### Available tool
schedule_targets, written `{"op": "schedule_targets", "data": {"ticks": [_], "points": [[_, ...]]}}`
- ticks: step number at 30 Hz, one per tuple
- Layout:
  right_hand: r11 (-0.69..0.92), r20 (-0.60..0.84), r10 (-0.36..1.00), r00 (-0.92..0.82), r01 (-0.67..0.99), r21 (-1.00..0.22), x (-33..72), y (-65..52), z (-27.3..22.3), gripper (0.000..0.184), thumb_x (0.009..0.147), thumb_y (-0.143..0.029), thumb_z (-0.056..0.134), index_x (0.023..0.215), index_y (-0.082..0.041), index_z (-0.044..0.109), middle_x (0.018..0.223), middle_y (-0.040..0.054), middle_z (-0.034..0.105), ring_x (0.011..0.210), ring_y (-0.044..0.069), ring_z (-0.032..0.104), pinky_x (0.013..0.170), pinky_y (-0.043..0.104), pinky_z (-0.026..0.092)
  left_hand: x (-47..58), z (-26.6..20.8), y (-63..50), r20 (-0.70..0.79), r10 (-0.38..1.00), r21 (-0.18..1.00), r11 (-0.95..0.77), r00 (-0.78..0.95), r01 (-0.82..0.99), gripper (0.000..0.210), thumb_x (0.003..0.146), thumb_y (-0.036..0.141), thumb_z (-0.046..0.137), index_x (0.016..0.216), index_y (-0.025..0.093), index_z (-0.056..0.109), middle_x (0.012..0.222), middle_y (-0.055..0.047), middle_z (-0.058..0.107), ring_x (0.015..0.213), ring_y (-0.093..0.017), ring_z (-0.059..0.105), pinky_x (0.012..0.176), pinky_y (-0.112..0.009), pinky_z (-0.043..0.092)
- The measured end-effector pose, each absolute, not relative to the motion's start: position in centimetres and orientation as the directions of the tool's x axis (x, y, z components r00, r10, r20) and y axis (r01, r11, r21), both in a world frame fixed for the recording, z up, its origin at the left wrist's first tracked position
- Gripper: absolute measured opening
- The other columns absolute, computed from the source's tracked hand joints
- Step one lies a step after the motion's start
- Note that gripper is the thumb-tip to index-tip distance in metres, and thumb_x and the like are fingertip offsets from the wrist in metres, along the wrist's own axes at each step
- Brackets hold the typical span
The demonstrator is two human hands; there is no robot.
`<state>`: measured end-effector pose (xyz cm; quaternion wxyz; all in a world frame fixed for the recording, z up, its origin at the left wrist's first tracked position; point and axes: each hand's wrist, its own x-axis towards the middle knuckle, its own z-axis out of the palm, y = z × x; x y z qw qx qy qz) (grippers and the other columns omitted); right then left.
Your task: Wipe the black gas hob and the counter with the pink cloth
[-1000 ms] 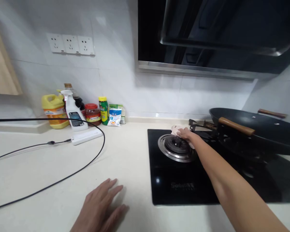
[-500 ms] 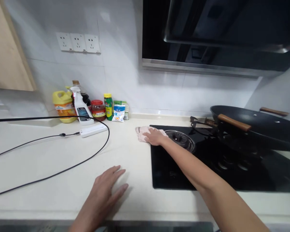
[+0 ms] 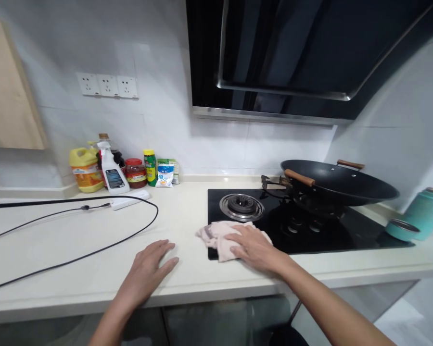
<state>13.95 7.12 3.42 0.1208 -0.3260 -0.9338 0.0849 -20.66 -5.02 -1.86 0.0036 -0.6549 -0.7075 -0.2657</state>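
My right hand [image 3: 255,246] presses and grips a pale pink cloth [image 3: 221,239] at the front left corner of the black glass gas stove [image 3: 216,204]. Part of the cloth hangs over the stove's left edge onto the white countertop [image 3: 187,274]. Behind the cloth, the left burner [image 3: 242,206] is bare, without a pan support on it. My left hand [image 3: 148,269] rests near the counter's front edge, fingers apart and holding nothing.
A large black wok [image 3: 335,182] with wooden handles sits over the right burner. Beyond it stands a teal container [image 3: 427,211]. A spray bottle [image 3: 111,170], a yellow jug [image 3: 86,170], jars and packets line the wall. Black cables [image 3: 104,247] loop across the left counter.
My right hand has drawn the cloth from beside the left burner toward the stove's front corner. My left hand stays over the counter. The view has shifted to the right.
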Motion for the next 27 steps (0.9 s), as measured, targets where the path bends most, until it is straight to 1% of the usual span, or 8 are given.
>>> {"op": "schedule_targets", "data": {"ticks": [3,6,9,11,13,20,24,27], "points": [[0.642,0.220,0.761,-0.611,0.757,-0.121,17.3,10.1,2.4,0.046,0.103,-0.046,0.040,0.144,-0.033,0.056,0.154,0.0091,0.048,0.134,0.031,0.047,0.111,0.050,0.031,-20.6,-1.7,-5.0,0.343,0.928,0.370,0.007,-0.144,0.929,0.051,0.092,0.060,0.052,0.129,0.029,0.069,0.144,-0.008,0.062,0.139,-0.032,0.051,0.115,-0.053,0.038],[0.474,0.235,0.856,-0.460,0.880,-0.005,19.9,12.3,1.9,0.046,0.103,-0.045,0.038,0.144,-0.032,0.055,0.146,0.0123,0.052,0.120,0.032,0.054,0.102,0.049,0.037,-20.5,-1.6,-5.0,0.346,0.929,0.368,-0.003,-0.134,0.930,0.052,0.093,0.061,0.051,0.129,0.028,0.069,0.144,-0.008,0.063,0.139,-0.031,0.051,0.116,-0.052,0.037],[0.373,0.241,0.895,-0.376,0.926,0.062,20.5,12.3,1.9,0.046,0.104,-0.046,0.036,0.144,-0.034,0.054,0.139,0.0135,0.053,0.113,0.033,0.055,0.095,0.049,0.038,-20.3,-1.4,-5.0,0.336,0.932,0.377,0.000,-0.137,0.926,0.053,0.093,0.062,0.050,0.129,0.028,0.069,0.144,-0.008,0.062,0.139,-0.032,0.050,0.116,-0.052,0.036],[0.347,0.257,0.900,-0.352,0.935,0.068,19.5,11.1,2.0,0.045,0.104,-0.046,0.034,0.142,-0.034,0.056,0.136,0.0144,0.053,0.114,0.034,0.052,0.094,0.050,0.038,-20.1,-1.2,-5.1,0.325,0.935,0.387,0.007,-0.144,0.922,0.056,0.093,0.064,0.049,0.131,0.028,0.068,0.144,-0.008,0.062,0.140,-0.032,0.049,0.116,-0.052,0.036],[0.364,0.273,0.891,-0.363,0.930,0.049,17.7,9.4,2.0,0.044,0.105,-0.045,0.034,0.140,-0.034,0.057,0.135,0.0148,0.052,0.116,0.035,0.050,0.094,0.051,0.037,-19.9,-0.9,-5.1,0.320,0.936,0.396,0.010,-0.149,0.918,0.059,0.093,0.067,0.048,0.132,0.027,0.067,0.144,-0.008,0.062,0.140,-0.032,0.050,0.116,-0.052,0.036],[0.561,0.280,0.803,-0.525,0.826,-0.060,8.3,4.2,2.8,0.039,0.104,-0.043,0.038,0.134,-0.033,0.061,0.137,0.0126,0.052,0.117,0.032,0.047,0.096,0.052,0.036,-19.8,-0.6,-5.0,0.320,0.938,0.383,0.003,-0.135,0.924,0.068,0.095,0.069,0.038,0.144,0.026,0.057,0.151,-0.008,0.056,0.143,-0.030,0.046,0.119,-0.051,0.033],[0.679,0.344,0.697,-0.629,0.733,-0.036,4.1,1.8,2.5,0.034,0.103,-0.043,0.043,0.125,-0.029,0.064,0.133,0.0115,0.054,0.115,0.032,0.048,0.096,0.052,0.037,-20.1,-0.8,-4.7,0.351,0.924,0.399,-0.003,-0.150,0.917,0.068,0.096,0.066,0.038,0.147,0.024,0.053,0.153,-0.009,0.054,0.143,-0.031,0.047,0.119,-0.052,0.035],[0.749,0.400,0.610,-0.684,0.662,-0.011,3.2,-0.3,1.7,0.030,0.104,-0.041,0.042,0.118,-0.027,0.064,0.126,0.0110,0.057,0.111,0.030,0.050,0.095,0.049,0.039,-20.3,-0.9,-4.5,0.380,0.911,0.426,-0.021,-0.158,0.904,0.069,0.095,0.065,0.040,0.148,0.022,0.052,0.154,-0.011,0.051,0.144,-0.030,0.046,0.119,-0.050,0.035]]}}
